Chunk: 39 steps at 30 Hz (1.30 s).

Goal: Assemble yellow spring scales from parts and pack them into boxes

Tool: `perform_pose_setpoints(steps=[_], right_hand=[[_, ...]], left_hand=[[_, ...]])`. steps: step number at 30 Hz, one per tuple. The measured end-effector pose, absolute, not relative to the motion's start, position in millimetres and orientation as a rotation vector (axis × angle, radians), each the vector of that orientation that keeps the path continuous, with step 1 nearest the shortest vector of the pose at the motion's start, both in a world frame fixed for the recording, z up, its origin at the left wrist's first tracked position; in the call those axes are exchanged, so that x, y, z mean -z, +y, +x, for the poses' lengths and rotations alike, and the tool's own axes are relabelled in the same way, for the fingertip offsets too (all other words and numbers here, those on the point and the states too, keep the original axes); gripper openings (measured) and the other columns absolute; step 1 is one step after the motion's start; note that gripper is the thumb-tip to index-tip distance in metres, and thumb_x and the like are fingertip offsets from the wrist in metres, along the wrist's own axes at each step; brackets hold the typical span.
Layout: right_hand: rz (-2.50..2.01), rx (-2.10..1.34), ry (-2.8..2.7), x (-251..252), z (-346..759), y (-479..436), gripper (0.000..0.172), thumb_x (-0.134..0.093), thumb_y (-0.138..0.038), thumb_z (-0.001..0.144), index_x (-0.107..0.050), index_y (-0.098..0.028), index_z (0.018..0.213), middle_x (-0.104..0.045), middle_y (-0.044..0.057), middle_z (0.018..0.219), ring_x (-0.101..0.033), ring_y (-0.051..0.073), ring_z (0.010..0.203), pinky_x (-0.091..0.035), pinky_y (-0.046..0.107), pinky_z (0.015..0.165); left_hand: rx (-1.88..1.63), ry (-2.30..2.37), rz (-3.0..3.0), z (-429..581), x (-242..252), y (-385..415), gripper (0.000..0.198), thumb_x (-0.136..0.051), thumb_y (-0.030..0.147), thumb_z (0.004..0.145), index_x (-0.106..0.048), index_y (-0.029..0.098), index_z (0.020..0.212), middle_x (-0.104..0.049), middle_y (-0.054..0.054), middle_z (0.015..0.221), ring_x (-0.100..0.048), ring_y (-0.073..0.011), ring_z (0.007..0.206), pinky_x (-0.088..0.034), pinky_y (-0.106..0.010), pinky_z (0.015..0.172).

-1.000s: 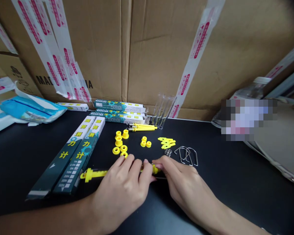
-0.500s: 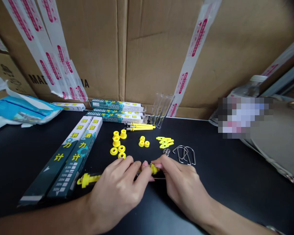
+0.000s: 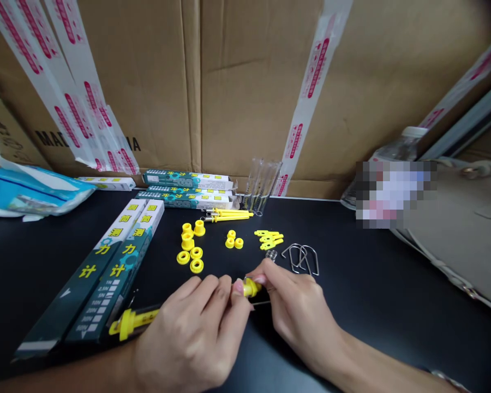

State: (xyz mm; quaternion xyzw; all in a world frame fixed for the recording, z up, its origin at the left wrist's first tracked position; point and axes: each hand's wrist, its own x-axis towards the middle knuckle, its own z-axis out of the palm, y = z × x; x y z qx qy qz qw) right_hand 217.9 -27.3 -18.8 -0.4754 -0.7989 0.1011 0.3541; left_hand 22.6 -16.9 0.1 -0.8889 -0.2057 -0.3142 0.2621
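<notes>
My left hand is wrapped round a tubular spring scale, whose yellow cap and clear tube stick out on the left. At its other end, a yellow end piece shows between my two hands. My right hand pinches with thumb and forefinger at that end; a thin metal wire shows beneath it. Just beyond my hands lie yellow collars and rings, small yellow caps, flat yellow tabs, small metal rings and bent wire hooks.
Two long printed boxes lie at left, with more boxes at the back. Clear tubes stand beside yellow spring rods. A blue packet, bottle and grey bag flank the black table; cardboard rises behind.
The view has shifted slightly to the right. The spring scale's capped left end shows further out from my left hand, and more of its right end piece is visible between my hands.
</notes>
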Motion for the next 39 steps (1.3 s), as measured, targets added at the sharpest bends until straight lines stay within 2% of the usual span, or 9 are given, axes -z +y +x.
perform_pose_setpoints(steps=[8,10,13,16,18,21,25,35,39], right_hand=[[-1.252,-0.364,-1.964,14,217,-23,0.026,-0.036,-0.011,0.095,-0.056,-0.02,0.081,-0.068,0.002,0.07,-0.06,0.013,0.053,-0.044,0.022,0.052],[-1.319,-0.352,-1.837,10,223,-15,0.03,-0.037,-0.017,0.099,-0.055,-0.021,0.075,-0.06,-0.002,0.06,-0.05,0.011,0.044,-0.038,0.021,0.046],[-1.425,-0.306,-1.552,3,236,-1,0.034,-0.042,-0.035,0.102,-0.054,-0.022,0.073,-0.04,-0.007,0.049,-0.035,0.01,0.039,-0.025,0.021,0.04],[-1.415,-0.284,-1.559,0,243,4,0.035,-0.042,-0.037,0.103,-0.056,-0.021,0.075,-0.035,-0.008,0.05,-0.032,0.01,0.04,-0.024,0.021,0.04],[-1.386,-0.269,-1.606,-2,240,2,0.034,-0.04,-0.033,0.103,-0.056,-0.021,0.075,-0.037,-0.007,0.05,-0.033,0.01,0.04,-0.025,0.021,0.041],[-1.31,-0.227,-1.744,-2,232,-3,0.031,-0.039,-0.023,0.103,-0.056,-0.021,0.077,-0.051,-0.005,0.057,-0.04,0.009,0.042,-0.032,0.02,0.044],[-1.197,-0.233,-1.9,2,227,-6,0.028,-0.039,-0.013,0.1,-0.056,-0.021,0.08,-0.066,0.0,0.071,-0.056,0.012,0.052,-0.044,0.02,0.055],[-0.981,-0.367,-2.058,6,229,-11,0.025,-0.038,-0.008,0.101,-0.06,-0.018,0.097,-0.074,0.004,0.089,-0.071,0.013,0.077,-0.051,0.02,0.071],[-0.911,-0.378,-2.157,9,232,-11,0.024,-0.038,-0.01,0.101,-0.061,-0.017,0.106,-0.075,0.005,0.092,-0.071,0.014,0.075,-0.052,0.021,0.067]], left_hand=[[0.777,-0.489,-2.375,25,-4,-18,0.021,-0.05,0.002,0.092,-0.071,0.006,0.089,-0.08,-0.015,0.079,-0.074,-0.0263,0.062,-0.057,-0.036,0.054],[0.728,-0.445,-2.359,25,-4,-26,0.025,-0.048,-0.001,0.092,-0.07,0.01,0.089,-0.081,-0.012,0.08,-0.075,-0.0253,0.069,-0.058,-0.035,0.06],[0.647,-0.384,-2.395,23,0,-39,0.03,-0.05,-0.004,0.093,-0.068,0.02,0.089,-0.082,-0.001,0.088,-0.074,-0.0162,0.081,-0.056,-0.027,0.071],[0.749,-0.531,-2.403,19,6,-42,0.026,-0.046,-0.001,0.096,-0.069,0.013,0.098,-0.082,-0.006,0.091,-0.074,-0.0214,0.085,-0.056,-0.035,0.074],[0.795,-0.584,-2.41,18,8,-37,0.022,-0.048,0.002,0.098,-0.068,0.008,0.099,-0.081,-0.009,0.09,-0.075,-0.0241,0.079,-0.055,-0.038,0.07],[0.815,-0.624,-2.414,20,8,-27,0.013,-0.054,0.007,0.099,-0.067,0.007,0.099,-0.08,-0.009,0.084,-0.074,-0.0233,0.069,-0.054,-0.037,0.06],[0.817,-0.765,-2.474,26,4,-21,0.023,-0.048,0.022,0.104,-0.062,0.014,0.088,-0.068,-0.001,0.065,-0.066,-0.0201,0.053,-0.047,-0.034,0.048],[0.818,-0.909,-2.589,25,10,-18,0.035,-0.03,0.029,0.109,-0.052,0.018,0.084,-0.063,0.001,0.062,-0.066,-0.0169,0.049,-0.045,-0.031,0.044],[0.788,-0.939,-2.604,28,6,-17,0.038,-0.026,0.032,0.109,-0.05,0.019,0.082,-0.063,0.001,0.062,-0.067,-0.0156,0.049,-0.045,-0.03,0.044]])
